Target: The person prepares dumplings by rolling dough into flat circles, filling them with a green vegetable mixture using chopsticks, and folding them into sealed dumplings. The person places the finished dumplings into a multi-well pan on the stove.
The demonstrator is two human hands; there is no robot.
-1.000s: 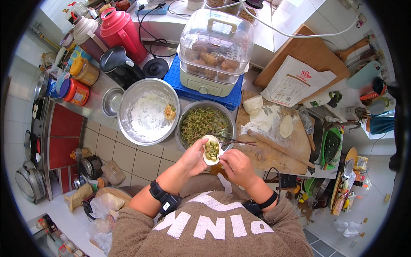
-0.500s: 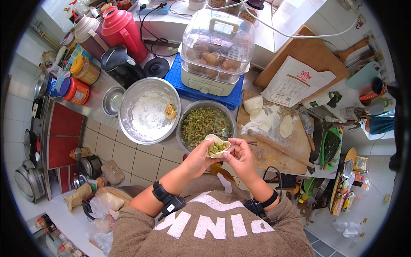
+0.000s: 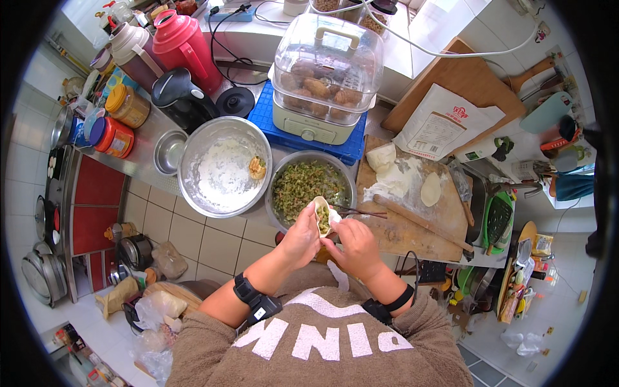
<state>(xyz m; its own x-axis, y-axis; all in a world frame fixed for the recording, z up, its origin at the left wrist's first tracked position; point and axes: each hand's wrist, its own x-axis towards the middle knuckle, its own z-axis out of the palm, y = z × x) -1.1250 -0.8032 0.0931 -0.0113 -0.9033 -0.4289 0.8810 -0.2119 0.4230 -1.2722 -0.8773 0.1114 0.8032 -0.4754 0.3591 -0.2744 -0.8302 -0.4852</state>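
Note:
Between my two hands is a dough wrapper with green filling [image 3: 324, 218], partly folded and open at the top. My left hand [image 3: 300, 236] is closed round its left side. My right hand [image 3: 354, 245] pinches its right edge with thumb and fingers. Just beyond stands a metal bowl of chopped green filling [image 3: 303, 187], with chopsticks [image 3: 361, 211] leaning over its right rim. To its left, a larger floured metal basin [image 3: 222, 193] has one filled dumpling [image 3: 257, 168] lying at its right side.
A floured wooden board [image 3: 412, 242] at the right bears a rolling pin [image 3: 422, 222], a flat dough round [image 3: 431, 189] and a dough lump [image 3: 382, 157]. A lidded steamer [image 3: 322, 77] stands behind on a blue rack [image 3: 263, 116]. A black kettle [image 3: 184, 97] and a small metal bowl [image 3: 170, 152] are at left.
The wrapper has turned more upright and its sides have come closer together. My right hand has rotated and its fingers have curled in at the wrapper's right edge.

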